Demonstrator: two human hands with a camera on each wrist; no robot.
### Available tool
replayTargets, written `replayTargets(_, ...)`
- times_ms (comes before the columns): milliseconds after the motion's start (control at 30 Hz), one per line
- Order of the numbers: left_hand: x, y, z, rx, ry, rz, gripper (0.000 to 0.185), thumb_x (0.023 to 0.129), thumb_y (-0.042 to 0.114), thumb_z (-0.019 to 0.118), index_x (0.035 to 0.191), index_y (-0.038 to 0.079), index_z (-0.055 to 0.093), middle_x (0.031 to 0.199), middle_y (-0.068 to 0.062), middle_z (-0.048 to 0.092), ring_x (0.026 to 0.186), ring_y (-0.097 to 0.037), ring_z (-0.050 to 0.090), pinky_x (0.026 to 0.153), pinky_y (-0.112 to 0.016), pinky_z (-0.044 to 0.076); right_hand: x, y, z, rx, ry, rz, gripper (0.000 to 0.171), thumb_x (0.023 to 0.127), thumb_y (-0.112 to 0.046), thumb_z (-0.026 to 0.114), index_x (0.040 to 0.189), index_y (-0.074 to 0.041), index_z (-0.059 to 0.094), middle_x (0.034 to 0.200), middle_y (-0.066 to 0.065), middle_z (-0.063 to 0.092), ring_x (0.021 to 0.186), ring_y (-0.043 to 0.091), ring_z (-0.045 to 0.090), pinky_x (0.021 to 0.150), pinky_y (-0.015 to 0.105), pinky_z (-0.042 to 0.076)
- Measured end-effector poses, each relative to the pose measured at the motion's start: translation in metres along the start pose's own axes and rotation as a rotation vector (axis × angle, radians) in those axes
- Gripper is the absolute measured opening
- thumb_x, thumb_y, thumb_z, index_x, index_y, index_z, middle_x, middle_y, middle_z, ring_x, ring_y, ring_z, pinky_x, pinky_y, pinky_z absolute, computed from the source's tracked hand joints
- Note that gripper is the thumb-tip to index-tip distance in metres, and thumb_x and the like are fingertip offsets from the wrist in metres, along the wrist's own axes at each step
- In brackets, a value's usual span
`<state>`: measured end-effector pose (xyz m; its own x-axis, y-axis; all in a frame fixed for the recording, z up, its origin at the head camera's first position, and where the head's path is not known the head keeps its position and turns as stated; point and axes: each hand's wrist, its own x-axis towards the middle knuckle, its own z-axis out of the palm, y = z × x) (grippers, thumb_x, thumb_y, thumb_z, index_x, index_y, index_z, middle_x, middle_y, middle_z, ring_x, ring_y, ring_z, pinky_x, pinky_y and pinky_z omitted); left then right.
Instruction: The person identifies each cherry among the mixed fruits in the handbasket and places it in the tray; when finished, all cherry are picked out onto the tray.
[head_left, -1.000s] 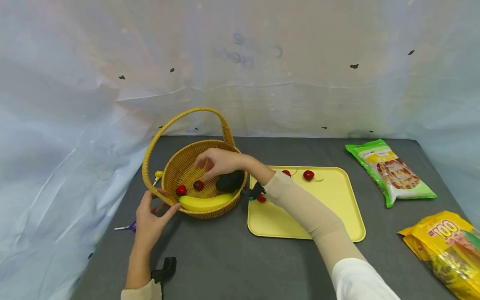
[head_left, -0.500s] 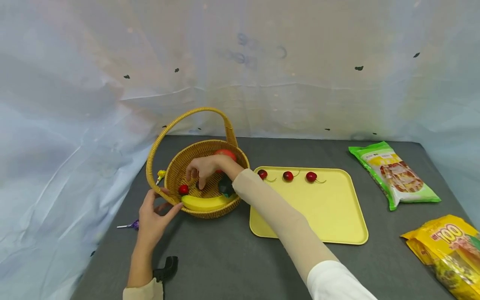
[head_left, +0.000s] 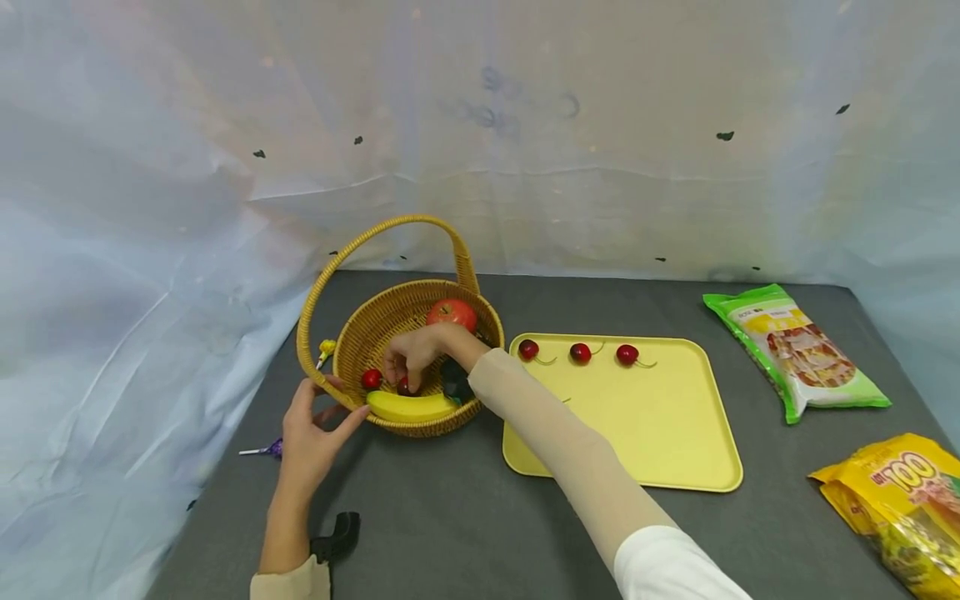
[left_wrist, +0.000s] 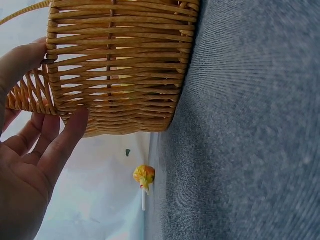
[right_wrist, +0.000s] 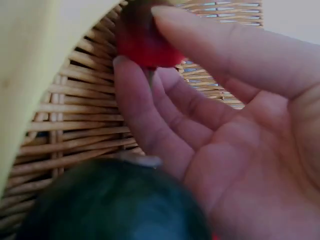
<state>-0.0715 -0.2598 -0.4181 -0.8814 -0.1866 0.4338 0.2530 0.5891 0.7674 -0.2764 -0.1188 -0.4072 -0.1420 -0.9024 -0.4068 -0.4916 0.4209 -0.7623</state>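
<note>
Woven from golden-yellow wicker, the round basket with a tall arched handle (head_left: 352,350) stands on the dark grey table (head_left: 450,517), just left of the flat yellow plastic tray (head_left: 660,442). The right hand (head_left: 414,354) reaches down into the basket, forearm in a beige sleeve slanting across the tray's near left corner. Its thumb and a fingertip (right_wrist: 135,80) pinch a small dark red cherry (right_wrist: 142,42) low inside the basket, between the yellow banana (head_left: 408,407) and the weave; the other fingers curl loosely. A dark green rounded fruit (right_wrist: 115,205) lies just under the palm. A second red cherry (head_left: 371,378) and a red apple (head_left: 452,314) also sit in the basket.

The left hand (head_left: 311,442) is spread, thumb and fingertips (left_wrist: 67,135) resting against the basket's outer wall near the rim, wrist low over the table.

Three red cherries with stems (head_left: 578,352) lie in a row along the tray's far edge.
</note>
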Motion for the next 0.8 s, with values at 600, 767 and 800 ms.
replayTargets(600, -0.001, -0.033, -0.001, -0.031, -0.018, 0.023, 0.054, 0.078, -0.003, 0.083, 0.123, -0.005, 0.054, 0.118, -0.016, 0.056, 0.112, -0.017, 0.054, 0.084, -0.012, 0.053, -0.103, -0.004, -0.018, 0.072, 0.295, -0.417, 0.029, 0.091, -0.007, 0.074, 0.117, 0.001, 0.066, 0.105, 0.006, 0.067, 0.088, 0.019, 0.061, 0.080, 0.030, 0.055)
replayTargets(767, -0.001, -0.032, -0.002, -0.044, -0.026, 0.032, 0.053, 0.078, -0.003, 0.083, 0.123, -0.004, 0.054, 0.118, -0.018, 0.056, 0.112, -0.013, 0.053, 0.084, -0.013, 0.053, -0.165, 0.031, 0.011, 0.128, 0.359, -0.393, 0.026, 0.091, -0.008, 0.074, 0.114, 0.001, 0.064, 0.099, 0.007, 0.064, 0.080, 0.022, 0.057, 0.070, 0.031, 0.052)
replayTargets(800, -0.001, -0.032, -0.002, -0.044, -0.027, 0.031, 0.053, 0.078, -0.002, 0.083, 0.123, -0.004, 0.054, 0.118, -0.017, 0.056, 0.112, -0.013, 0.053, 0.084, -0.013, 0.053, -0.177, 0.039, 0.018, 0.127, 0.380, -0.369, 0.026, 0.091, -0.009, 0.074, 0.113, 0.000, 0.064, 0.098, 0.006, 0.065, 0.080, 0.022, 0.058, 0.071, 0.031, 0.053)
